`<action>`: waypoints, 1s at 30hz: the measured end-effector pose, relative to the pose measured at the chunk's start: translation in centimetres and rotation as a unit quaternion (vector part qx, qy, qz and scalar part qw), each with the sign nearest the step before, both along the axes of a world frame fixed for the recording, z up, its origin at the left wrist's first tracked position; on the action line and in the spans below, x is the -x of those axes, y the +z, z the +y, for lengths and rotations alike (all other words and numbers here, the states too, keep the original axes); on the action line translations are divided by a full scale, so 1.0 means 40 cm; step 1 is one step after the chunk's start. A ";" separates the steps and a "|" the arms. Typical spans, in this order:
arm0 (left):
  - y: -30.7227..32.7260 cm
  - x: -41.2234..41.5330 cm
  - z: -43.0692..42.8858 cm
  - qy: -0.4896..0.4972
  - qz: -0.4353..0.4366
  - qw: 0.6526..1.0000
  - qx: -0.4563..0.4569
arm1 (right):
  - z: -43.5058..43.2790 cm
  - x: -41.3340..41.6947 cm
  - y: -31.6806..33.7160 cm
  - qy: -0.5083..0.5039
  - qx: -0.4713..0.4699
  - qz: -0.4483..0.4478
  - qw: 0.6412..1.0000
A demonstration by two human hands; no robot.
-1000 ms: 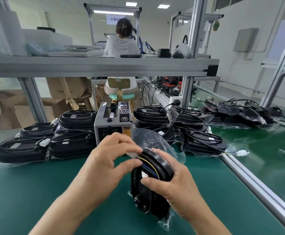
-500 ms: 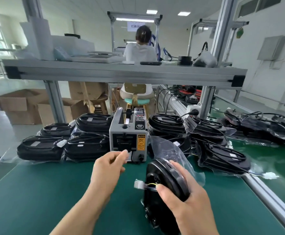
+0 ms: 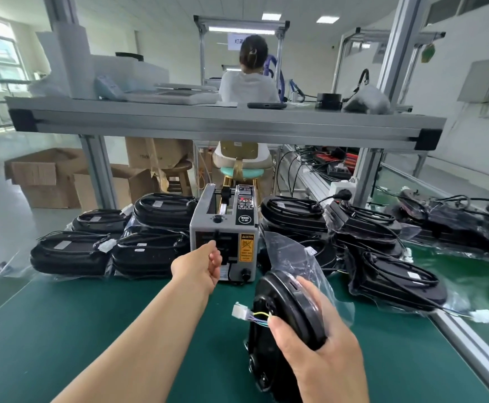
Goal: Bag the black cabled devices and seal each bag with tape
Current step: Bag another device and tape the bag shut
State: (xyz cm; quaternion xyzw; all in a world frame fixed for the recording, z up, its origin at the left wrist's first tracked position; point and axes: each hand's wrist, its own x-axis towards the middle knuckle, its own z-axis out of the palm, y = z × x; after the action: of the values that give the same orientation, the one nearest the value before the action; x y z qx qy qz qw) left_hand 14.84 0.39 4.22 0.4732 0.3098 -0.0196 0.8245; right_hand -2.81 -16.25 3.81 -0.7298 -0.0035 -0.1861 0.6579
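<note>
My right hand [image 3: 321,341] grips a black cabled device [image 3: 281,321] standing on edge on the green mat, inside a clear plastic bag [image 3: 289,254] whose open top sticks up behind it. A white connector [image 3: 239,310] on coloured wires pokes out to the left. My left hand [image 3: 201,264] reaches to the mouth of the grey tape dispenser [image 3: 224,228], fingertips at its outlet; whether tape is pinched there is hidden.
Bagged black devices lie stacked to the left [image 3: 147,251] and right [image 3: 382,263] of the dispenser. A metal rail [image 3: 469,344] borders the mat on the right. An aluminium shelf [image 3: 225,123] spans overhead. A person sits beyond with their back turned.
My left hand left the device and travelled forward to the dispenser's outlet. My right hand kept the bagged device upright; the view tilted up slightly.
</note>
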 end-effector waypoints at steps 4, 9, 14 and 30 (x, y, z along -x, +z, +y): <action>0.010 -0.013 -0.018 0.047 -0.001 0.999 -0.003 | -0.004 -0.003 0.003 0.009 -0.011 0.001 1.000; 0.023 0.023 -0.035 0.089 -0.056 0.994 -0.004 | -0.010 -0.004 0.009 0.025 -0.022 0.003 0.999; 0.071 0.167 0.018 -0.070 -0.218 0.973 -0.031 | -0.007 -0.004 0.011 0.034 -0.017 -0.001 0.999; 0.173 0.371 -0.046 -0.289 -0.285 0.875 -0.264 | 0.031 0.025 0.030 0.056 0.061 -0.070 0.994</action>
State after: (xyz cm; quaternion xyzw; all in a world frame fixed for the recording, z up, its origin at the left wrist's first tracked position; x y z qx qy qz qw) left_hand -0.02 -1.43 11.13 0.7269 -0.0962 -0.0389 0.6788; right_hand -3.80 -15.02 5.01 -0.7526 -0.1013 -0.1990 0.6195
